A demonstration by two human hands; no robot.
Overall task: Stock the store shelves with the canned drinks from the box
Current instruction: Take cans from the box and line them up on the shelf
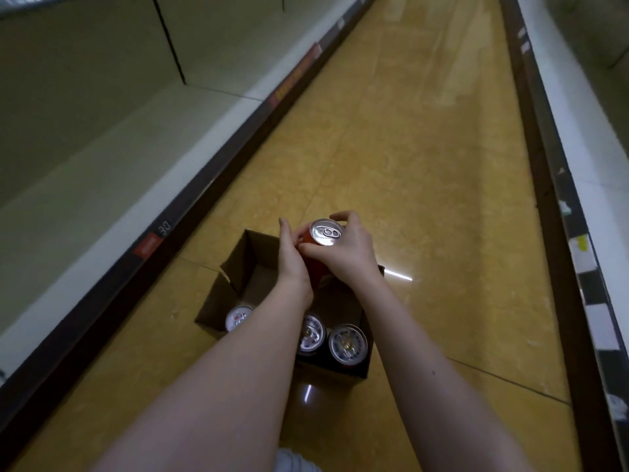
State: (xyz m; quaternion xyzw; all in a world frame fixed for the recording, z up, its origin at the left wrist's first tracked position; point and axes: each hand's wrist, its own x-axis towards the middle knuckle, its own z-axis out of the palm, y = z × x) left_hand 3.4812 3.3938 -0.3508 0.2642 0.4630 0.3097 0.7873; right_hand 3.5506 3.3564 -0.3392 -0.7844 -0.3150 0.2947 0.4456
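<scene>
An open cardboard box (238,267) sits on the yellow floor between two shelf runs. Inside it stand three cans, seen from above: one at the left (238,317), one partly under my left forearm (311,333) and one at the right (348,343). Above the box, both hands hold a red can (326,232) with a silver top. My right hand (343,253) wraps around its right side. My left hand (292,257) presses against its left side.
A long pale shelf (112,158) with a dark front rail and red price tags runs along the left. Another shelf edge (578,233) with white labels runs along the right. The glossy aisle floor (408,148) stretches ahead.
</scene>
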